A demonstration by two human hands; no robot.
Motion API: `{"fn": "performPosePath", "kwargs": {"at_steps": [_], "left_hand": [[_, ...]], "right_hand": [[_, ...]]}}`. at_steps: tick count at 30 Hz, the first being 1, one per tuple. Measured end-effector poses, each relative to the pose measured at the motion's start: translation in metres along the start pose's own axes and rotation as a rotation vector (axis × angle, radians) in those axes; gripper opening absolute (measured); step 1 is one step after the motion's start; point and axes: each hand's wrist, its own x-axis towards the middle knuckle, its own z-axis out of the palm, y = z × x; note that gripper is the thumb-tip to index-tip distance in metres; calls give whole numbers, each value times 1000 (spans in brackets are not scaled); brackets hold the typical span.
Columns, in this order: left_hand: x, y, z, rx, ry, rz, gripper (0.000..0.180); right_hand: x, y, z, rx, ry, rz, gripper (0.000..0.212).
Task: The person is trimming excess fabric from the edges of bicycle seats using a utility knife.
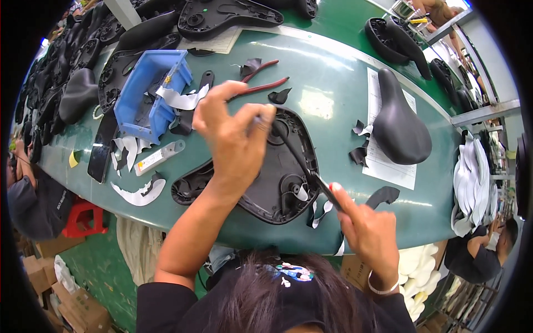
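The left hand (236,139) pinches a dark strip (292,147) over an upturned bicycle saddle (256,191) on a green tabletop (340,125). The right hand (367,233) grips a slim tool (328,192).

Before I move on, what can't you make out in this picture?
Head view: whether the left hand grips the dark strip; motion blur.
Head view: the held end of the dark tool; inside the right hand.
Head view: part of the upturned saddle; behind the left forearm.
Head view: the upper saddle base; cut off by the picture's top edge.
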Motion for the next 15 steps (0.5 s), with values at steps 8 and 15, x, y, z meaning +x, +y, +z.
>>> {"fn": "performPosePath", "kwargs": {"at_steps": [8, 15], "left_hand": [[-24, 9, -51, -735, -328, -753, 23], [1, -19, -78, -1509, -166, -581, 34]], "right_hand": [[70, 43, -27, -93, -42, -178, 45], [37, 17, -20, -273, -83, -294, 53]]}}
